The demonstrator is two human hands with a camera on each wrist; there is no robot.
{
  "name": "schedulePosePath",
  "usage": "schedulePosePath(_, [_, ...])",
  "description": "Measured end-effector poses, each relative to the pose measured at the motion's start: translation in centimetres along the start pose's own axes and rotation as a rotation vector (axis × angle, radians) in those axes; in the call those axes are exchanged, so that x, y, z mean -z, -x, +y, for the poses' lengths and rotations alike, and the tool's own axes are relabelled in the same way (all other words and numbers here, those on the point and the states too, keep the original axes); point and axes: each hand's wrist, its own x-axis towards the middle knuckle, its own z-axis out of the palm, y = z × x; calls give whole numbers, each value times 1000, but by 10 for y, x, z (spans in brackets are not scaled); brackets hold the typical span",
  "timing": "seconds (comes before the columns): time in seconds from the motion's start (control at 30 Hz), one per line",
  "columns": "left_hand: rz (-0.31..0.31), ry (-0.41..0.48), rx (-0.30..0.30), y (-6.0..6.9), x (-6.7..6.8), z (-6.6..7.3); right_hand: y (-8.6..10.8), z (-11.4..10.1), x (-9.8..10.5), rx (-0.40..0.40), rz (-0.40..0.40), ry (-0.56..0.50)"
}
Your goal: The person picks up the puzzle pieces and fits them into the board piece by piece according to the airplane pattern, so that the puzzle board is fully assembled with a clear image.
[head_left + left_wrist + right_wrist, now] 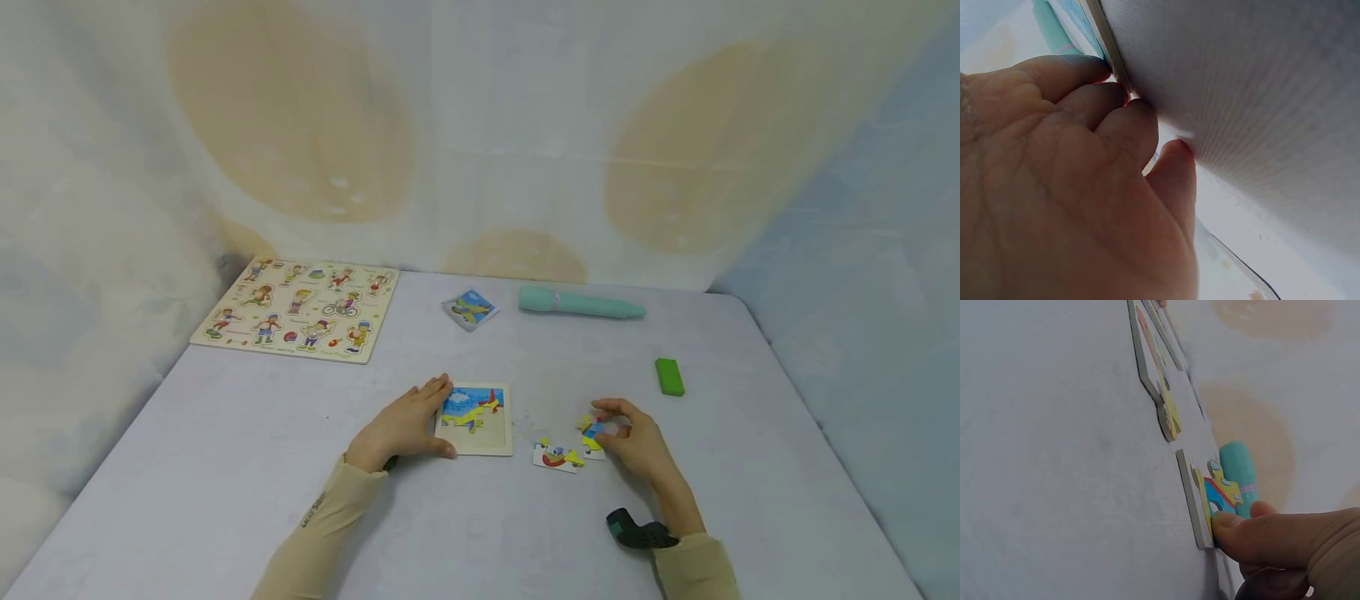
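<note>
My left hand (405,429) lies along the left side of a small square jigsaw board (495,440). Its fingertips touch the board's edge near the upper corner, and the thumb reaches the lower corner. Blue sky and part of a yellow plane fill the board's upper portion; bare wood shows below. To the right, my right hand (637,442) pinches a yellow and blue puzzle piece (1219,499) between thumb and fingers, close to the tabletop. Part of that piece is hidden by the thumb. Between board and right hand lies a loose puzzle piece (554,457) with red and yellow print.
A large wooden picture board (300,312) lies at the back left. Behind the small board are a plane picture card (470,309) and a teal pen-shaped object (581,303). A green block (670,377) lies at the right. Curtains border the white table (187,483).
</note>
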Motion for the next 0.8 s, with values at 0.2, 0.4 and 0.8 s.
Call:
schedulePosePath(0.2, [-1,2,5,0,1,2,3,-3,-2,-37,-6,68])
schedulePosePath(0.4, [-7,17,15,1,1,3,2,0,-2,-47,1,25])
schedulePosePath(0.8, [-7,3,8,1,1,2,-2,4,2,-60,6,-142])
